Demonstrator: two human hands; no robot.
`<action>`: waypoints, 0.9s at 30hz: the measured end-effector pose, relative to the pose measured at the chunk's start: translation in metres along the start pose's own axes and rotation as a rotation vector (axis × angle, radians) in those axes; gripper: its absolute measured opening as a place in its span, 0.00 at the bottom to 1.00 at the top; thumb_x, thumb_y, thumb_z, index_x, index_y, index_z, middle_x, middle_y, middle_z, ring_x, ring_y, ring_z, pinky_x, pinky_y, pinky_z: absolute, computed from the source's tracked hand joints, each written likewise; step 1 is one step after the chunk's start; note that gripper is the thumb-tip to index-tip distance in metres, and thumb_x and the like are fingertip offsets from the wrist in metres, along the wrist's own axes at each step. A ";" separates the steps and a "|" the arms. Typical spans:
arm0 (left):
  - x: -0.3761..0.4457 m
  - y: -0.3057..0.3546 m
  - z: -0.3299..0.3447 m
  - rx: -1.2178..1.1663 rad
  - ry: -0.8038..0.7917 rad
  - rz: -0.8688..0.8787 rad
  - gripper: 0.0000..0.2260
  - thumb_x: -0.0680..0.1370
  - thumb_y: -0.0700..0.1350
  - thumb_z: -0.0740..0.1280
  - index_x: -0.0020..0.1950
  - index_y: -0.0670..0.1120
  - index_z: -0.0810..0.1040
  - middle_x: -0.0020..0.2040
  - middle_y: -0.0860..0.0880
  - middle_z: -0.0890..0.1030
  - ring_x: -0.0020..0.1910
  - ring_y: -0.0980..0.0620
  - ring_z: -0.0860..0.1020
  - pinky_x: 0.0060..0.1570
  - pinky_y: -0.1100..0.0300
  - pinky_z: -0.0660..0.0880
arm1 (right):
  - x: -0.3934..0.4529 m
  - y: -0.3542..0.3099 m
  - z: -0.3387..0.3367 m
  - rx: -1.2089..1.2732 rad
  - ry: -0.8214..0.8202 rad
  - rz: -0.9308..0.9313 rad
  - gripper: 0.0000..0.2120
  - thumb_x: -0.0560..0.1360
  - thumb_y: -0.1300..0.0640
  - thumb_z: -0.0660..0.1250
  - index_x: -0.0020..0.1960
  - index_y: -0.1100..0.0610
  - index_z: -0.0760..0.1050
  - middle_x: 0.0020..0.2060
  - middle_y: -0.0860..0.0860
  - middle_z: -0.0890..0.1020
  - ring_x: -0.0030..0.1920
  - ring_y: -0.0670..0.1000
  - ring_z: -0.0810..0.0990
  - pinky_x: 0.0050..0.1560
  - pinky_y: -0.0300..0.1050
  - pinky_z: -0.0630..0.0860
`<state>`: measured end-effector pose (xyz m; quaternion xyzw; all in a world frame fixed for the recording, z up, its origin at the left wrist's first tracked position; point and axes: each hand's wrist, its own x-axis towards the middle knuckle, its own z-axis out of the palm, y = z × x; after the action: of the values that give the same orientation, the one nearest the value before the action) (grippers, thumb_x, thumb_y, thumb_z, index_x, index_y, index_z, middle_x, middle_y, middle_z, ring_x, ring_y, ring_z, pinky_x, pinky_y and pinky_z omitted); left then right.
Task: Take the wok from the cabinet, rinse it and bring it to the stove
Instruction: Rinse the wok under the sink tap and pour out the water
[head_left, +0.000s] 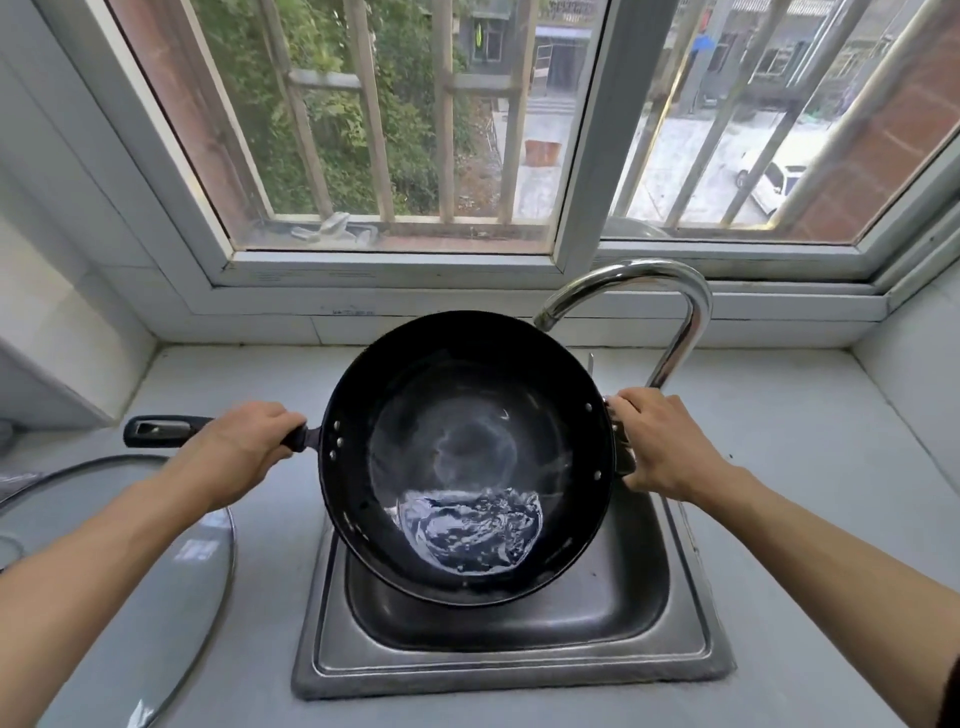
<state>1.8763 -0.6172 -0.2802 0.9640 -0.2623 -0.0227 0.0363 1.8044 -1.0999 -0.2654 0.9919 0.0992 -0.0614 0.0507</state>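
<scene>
A black wok (447, 395) hangs over the steel sink (519, 660), tilted toward me, with water pooled at its near inner side. My left hand (244, 447) grips the long black handle, whose end sticks out to the left. My right hand (660, 441) holds the small helper handle on the wok's right rim. The chrome faucet (670, 296) arches above the wok's far right edge; no water stream is visible from it.
A glass lid (130, 597) lies on the grey counter at the left. A barred window runs along the back wall behind the sink. Grey countertop (810, 426) extends to the right of the sink.
</scene>
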 end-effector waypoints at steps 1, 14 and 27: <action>0.002 0.000 -0.001 0.005 0.019 -0.007 0.09 0.72 0.40 0.72 0.50 0.46 0.76 0.42 0.50 0.76 0.41 0.46 0.74 0.40 0.49 0.74 | 0.001 -0.001 0.003 0.004 0.018 0.009 0.39 0.54 0.48 0.78 0.62 0.56 0.70 0.53 0.51 0.76 0.52 0.54 0.74 0.51 0.48 0.73; -0.003 0.014 0.008 0.043 0.114 -0.040 0.15 0.63 0.36 0.79 0.44 0.45 0.78 0.35 0.47 0.76 0.34 0.42 0.74 0.32 0.53 0.71 | 0.002 -0.006 0.016 0.007 0.113 0.058 0.40 0.53 0.55 0.79 0.63 0.58 0.69 0.55 0.55 0.73 0.54 0.57 0.72 0.52 0.49 0.74; -0.029 0.020 0.038 0.003 0.086 -0.083 0.18 0.61 0.37 0.80 0.43 0.46 0.74 0.37 0.49 0.74 0.35 0.44 0.72 0.34 0.49 0.72 | -0.022 -0.025 0.057 -0.049 0.194 0.096 0.34 0.54 0.63 0.74 0.60 0.59 0.71 0.50 0.55 0.71 0.49 0.57 0.70 0.52 0.48 0.67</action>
<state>1.8394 -0.6219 -0.3157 0.9743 -0.2202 0.0174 0.0451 1.7718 -1.0861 -0.3211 0.9952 0.0575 0.0400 0.0681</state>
